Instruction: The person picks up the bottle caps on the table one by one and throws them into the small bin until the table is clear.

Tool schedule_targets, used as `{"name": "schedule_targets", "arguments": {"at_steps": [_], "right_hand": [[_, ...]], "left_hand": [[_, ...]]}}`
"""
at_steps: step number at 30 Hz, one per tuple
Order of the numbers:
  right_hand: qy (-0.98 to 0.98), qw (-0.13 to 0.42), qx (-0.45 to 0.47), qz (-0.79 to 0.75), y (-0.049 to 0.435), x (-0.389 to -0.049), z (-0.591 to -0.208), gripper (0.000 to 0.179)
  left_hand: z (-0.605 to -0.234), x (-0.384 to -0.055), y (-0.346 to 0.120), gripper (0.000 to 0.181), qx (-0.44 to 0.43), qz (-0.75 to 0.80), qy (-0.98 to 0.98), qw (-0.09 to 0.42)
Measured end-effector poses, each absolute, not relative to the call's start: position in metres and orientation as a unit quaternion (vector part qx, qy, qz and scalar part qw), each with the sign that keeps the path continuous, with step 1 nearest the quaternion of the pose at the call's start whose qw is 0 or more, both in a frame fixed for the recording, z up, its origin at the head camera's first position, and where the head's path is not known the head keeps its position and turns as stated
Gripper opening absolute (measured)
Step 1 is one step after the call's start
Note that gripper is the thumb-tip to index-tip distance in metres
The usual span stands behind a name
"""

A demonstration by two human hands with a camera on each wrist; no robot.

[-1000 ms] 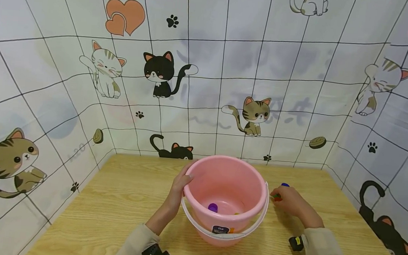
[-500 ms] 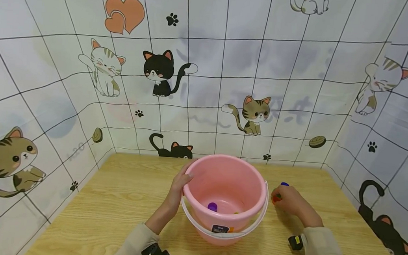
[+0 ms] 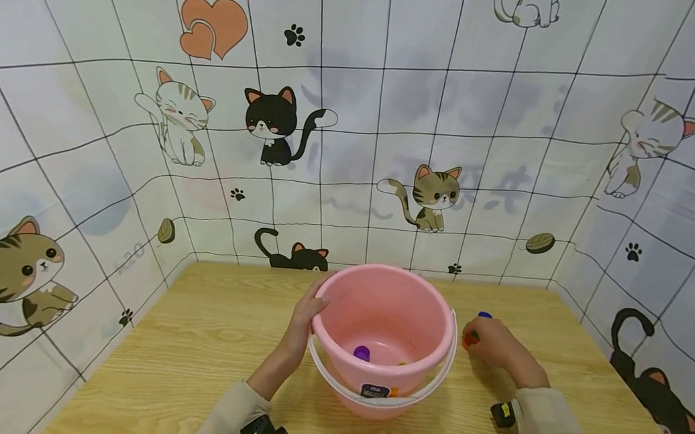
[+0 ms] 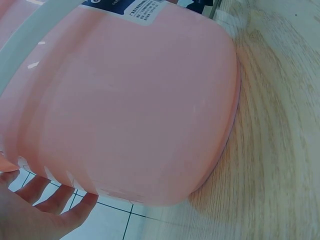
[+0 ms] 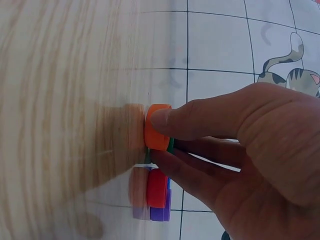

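A pink bucket [image 3: 377, 313] stands upright on the wooden table, its white handle [image 3: 384, 402] hanging down at the front. My left hand [image 3: 304, 315] grips the bucket's left rim, thumb over the edge and fingers along the outer wall. Inside lies a purple piece [image 3: 362, 353] with a bit of something yellow beside it. Right of the bucket, my right hand [image 3: 493, 341] pinches a small orange rounded piece [image 5: 157, 127] at the tabletop between thumb and fingers. A green piece [image 5: 171, 145] shows just behind it, mostly covered by the fingers.
Close to the right hand sit a red piece [image 5: 157, 188] and a purple piece [image 5: 160, 206], with a blue piece [image 3: 485, 315] behind the hand. A cat-patterned sheet [image 3: 352, 143] walls the table [image 3: 225, 316] at the back and sides.
At the right fingertips, green showed a second ago; orange-red appeared half a second ago and orange with green shows now. The left hand and bucket stay put.
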State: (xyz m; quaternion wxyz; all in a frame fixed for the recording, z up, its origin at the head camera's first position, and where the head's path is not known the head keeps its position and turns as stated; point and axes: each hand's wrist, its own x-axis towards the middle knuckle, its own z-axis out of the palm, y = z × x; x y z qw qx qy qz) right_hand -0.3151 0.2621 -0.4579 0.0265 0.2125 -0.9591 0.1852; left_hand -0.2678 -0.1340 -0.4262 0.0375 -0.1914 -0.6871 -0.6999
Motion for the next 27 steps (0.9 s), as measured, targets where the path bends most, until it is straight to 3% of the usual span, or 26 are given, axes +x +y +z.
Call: {"name": "schedule_targets", "arguments": {"at_steps": [17, 27], "right_hand": [[-0.956, 0.055, 0.224, 0.183, 0.265, -0.312, -0.450, 0.007], [-0.957, 0.070, 0.227, 0.169, 0.264, -0.313, -0.448, 0.013]], "left_hand": [[-0.426, -0.268, -0.133, 0.054, -0.193, -0.700, -0.686, 0.037], [-0.426, -0.267, -0.133, 0.055, -0.202, -0.704, -0.680, 0.038]]}}
